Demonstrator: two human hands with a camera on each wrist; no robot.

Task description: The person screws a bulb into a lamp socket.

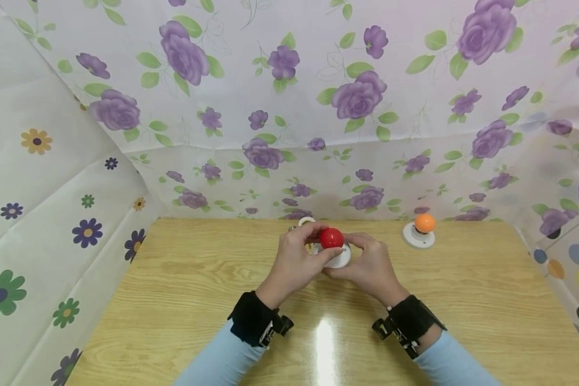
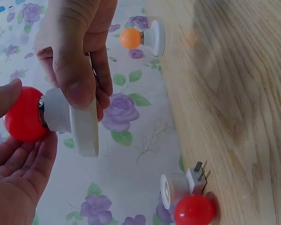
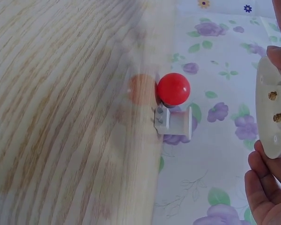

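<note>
My left hand [image 1: 296, 258] grips a red light bulb [image 1: 331, 238], thumb on one side and fingers on the other. My right hand [image 1: 373, 265] holds a white round lamp socket [image 2: 83, 129] by its wide base. Bulb and socket are held together in the air above the table, and a strip of the bulb's metal cap shows between them in the left wrist view. The right wrist view shows the underside of the socket's base [image 3: 270, 133], with two brass terminals. The fingers cover part of both pieces.
At the back right, an orange bulb [image 1: 425, 223] sits in a white round socket [image 1: 418, 239] on the wooden table [image 1: 198, 279]. Behind my hands lie a second red bulb [image 3: 173, 89] and a white socket with plug prongs [image 3: 178, 123]. Flowered cloth [image 1: 280, 123] hangs behind the table.
</note>
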